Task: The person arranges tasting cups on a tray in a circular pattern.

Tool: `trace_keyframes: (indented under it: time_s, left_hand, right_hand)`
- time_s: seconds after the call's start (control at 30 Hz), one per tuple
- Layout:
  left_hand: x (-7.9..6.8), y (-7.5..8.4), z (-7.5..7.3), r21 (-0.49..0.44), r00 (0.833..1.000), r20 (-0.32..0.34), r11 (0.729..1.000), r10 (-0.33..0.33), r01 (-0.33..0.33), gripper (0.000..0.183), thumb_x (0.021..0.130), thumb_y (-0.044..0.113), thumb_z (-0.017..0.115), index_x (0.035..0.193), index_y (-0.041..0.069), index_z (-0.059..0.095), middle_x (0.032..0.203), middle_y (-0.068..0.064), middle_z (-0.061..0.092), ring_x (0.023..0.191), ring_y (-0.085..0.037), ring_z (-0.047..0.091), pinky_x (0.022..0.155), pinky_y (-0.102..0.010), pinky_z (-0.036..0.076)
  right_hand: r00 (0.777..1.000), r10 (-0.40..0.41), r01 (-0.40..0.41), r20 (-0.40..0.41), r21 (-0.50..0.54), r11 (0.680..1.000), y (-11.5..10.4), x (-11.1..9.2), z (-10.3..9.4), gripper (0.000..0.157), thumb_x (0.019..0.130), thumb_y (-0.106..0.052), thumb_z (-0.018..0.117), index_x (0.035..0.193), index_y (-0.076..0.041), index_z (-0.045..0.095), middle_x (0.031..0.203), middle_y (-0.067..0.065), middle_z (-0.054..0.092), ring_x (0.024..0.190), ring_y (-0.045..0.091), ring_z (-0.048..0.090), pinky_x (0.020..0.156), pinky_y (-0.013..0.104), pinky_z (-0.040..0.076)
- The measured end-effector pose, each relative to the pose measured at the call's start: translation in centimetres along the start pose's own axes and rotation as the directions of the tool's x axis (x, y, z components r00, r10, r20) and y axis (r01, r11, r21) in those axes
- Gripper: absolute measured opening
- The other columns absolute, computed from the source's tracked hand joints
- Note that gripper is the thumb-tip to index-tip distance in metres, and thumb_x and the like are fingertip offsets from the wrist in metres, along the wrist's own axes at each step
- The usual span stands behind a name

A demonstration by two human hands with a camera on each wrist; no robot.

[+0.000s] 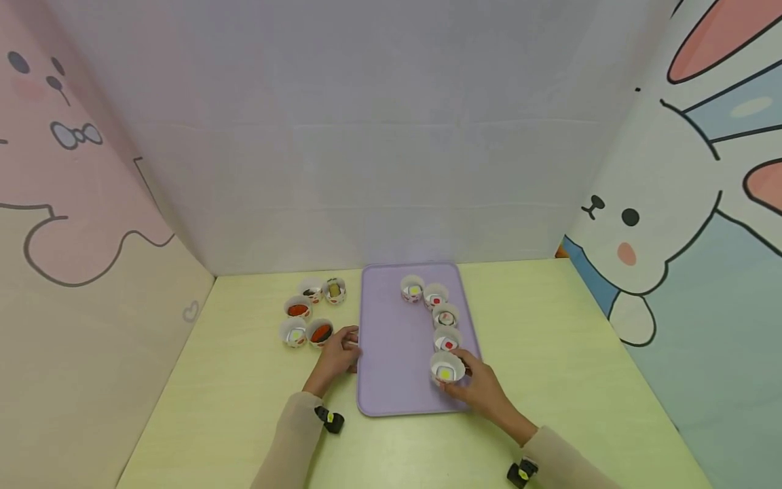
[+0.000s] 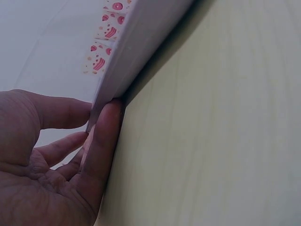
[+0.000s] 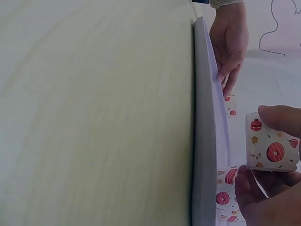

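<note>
My right hand (image 1: pixel 482 390) grips a small white paper cup (image 1: pixel 447 367) with a yellow-and-white piece inside. In the right wrist view, thumb and fingers pinch the doughnut-printed cup (image 3: pixel 272 146) over the tray's front right part. My left hand (image 1: pixel 336 354) holds the left rim of the lilac tray (image 1: pixel 391 339). In the left wrist view, the thumb (image 2: pixel 66 112) touches the rim and another finger lies against its outer side. A line of similar cups stands along the tray's right half, the closest being a cup (image 1: pixel 447 339) with a red-and-white piece.
Left of the tray, several more filled cups stand on the pale wooden table (image 1: pixel 232 380), among them a cup (image 1: pixel 298 308) with orange contents and a cup (image 1: pixel 334 291) at the back. Behind rises a plain curtain (image 1: pixel 379 136), with cartoon-printed panels (image 1: pixel 629 272) at the sides.
</note>
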State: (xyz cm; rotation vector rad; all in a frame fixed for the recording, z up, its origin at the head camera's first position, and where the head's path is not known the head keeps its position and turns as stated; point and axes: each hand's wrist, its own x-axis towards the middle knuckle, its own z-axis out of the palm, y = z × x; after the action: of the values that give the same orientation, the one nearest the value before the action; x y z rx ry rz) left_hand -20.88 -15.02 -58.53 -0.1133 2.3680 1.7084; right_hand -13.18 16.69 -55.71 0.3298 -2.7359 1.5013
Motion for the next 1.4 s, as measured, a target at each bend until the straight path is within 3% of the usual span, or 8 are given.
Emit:
trace_keyframes:
  time_s: [0.23, 0.4, 0.73, 1.0, 1.4]
  left_hand:
    - [0.0, -0.1, 0.1, -0.006, 1.000, 0.004, 1.000, 0.013, -0.013, 0.054, 0.086, -0.003, 0.061, 0.138, 0.002, 0.052, 0.117, -0.019, 0.058, 0.096, -0.024, 0.062, 0.053, -0.036, 0.059]
    - [0.1, -0.2, 0.0, 0.001, 1.000, 0.005, 1.000, 0.012, -0.012, 0.054, 0.086, -0.002, 0.061, 0.139, 0.003, 0.051, 0.117, -0.018, 0.058, 0.096, -0.022, 0.061, 0.053, -0.035, 0.059]
    - [0.2, -0.3, 0.1, -0.002, 1.000, -0.009, 1.000, -0.011, 0.011, 0.054, 0.085, -0.002, 0.063, 0.137, 0.007, 0.053, 0.115, -0.014, 0.059, 0.094, -0.019, 0.061, 0.054, -0.035, 0.060]
    - [0.2, -0.3, 0.1, -0.001, 1.000, -0.013, 1.000, -0.016, 0.016, 0.054, 0.086, -0.001, 0.063, 0.138, 0.008, 0.053, 0.116, -0.013, 0.060, 0.094, -0.019, 0.061, 0.055, -0.034, 0.060]
    - [0.2, -0.2, 0.1, 0.000, 1.000, -0.015, 1.000, -0.013, 0.013, 0.053, 0.086, 0.000, 0.063, 0.137, 0.008, 0.054, 0.115, -0.013, 0.060, 0.094, -0.019, 0.061, 0.054, -0.034, 0.060]
  right_hand:
    - [0.998, 0.065, -0.065, 0.014, -0.005, 0.998, 0.8, -0.3, 0.7, 0.064, 0.070, -0.015, 0.088, 0.128, -0.012, 0.061, 0.109, 0.003, 0.069, 0.089, 0.012, 0.060, 0.075, 0.022, 0.050]
    - [0.997, 0.074, -0.074, 0.008, 0.001, 0.997, 1.1, -0.3, 1.0, 0.063, 0.069, -0.014, 0.088, 0.126, -0.009, 0.062, 0.107, 0.004, 0.070, 0.089, 0.012, 0.061, 0.076, 0.021, 0.051]
    - [0.995, 0.094, -0.095, -0.012, -0.105, 0.990, 1.2, 0.0, 1.3, 0.061, 0.065, -0.013, 0.089, 0.121, -0.011, 0.064, 0.108, 0.000, 0.071, 0.098, 0.014, 0.062, 0.085, 0.029, 0.051]
    - [0.993, 0.117, -0.118, -0.019, -0.086, 0.989, 1.2, 0.2, 1.2, 0.066, 0.066, -0.010, 0.089, 0.126, -0.004, 0.062, 0.092, -0.002, 0.065, 0.083, 0.012, 0.055, 0.071, 0.022, 0.046]
    - [0.989, 0.142, -0.143, -0.031, -0.026, 0.989, 1.6, 0.8, 1.3, 0.055, 0.070, -0.015, 0.088, 0.119, -0.003, 0.067, 0.084, -0.002, 0.068, 0.074, 0.008, 0.059, 0.065, 0.018, 0.049]
